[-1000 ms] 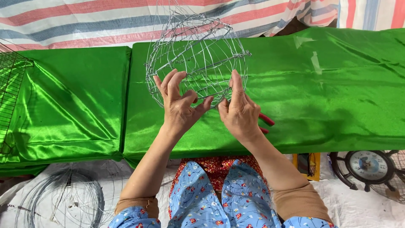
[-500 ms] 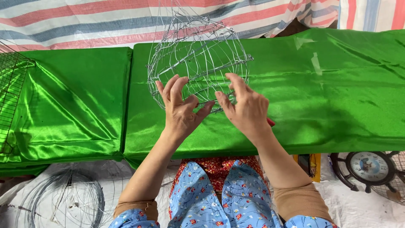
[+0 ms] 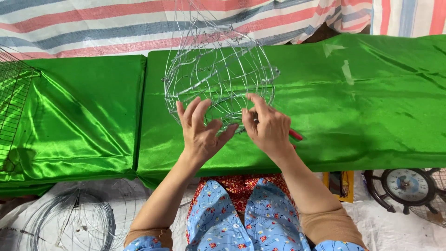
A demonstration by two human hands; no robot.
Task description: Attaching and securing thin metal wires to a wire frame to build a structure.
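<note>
Rounded silver wire-mesh cage frame (image 3: pixel 218 76): light, springy, easily bent, likely snaggy. Left hand (image 3: pixel 200 135) splayed, fingertips touching lower rim. Right hand (image 3: pixel 269 128) pinching wire; red-handled tool (image 3: pixel 296 135) under palm. Grip at rim hoops.

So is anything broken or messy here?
Nothing looks broken. The wire frame stands on the green cloth with both hands at its lower edge: left hand, right hand. A red tool handle pokes out from under the right hand. Loose wire coils lie on the floor.
</note>
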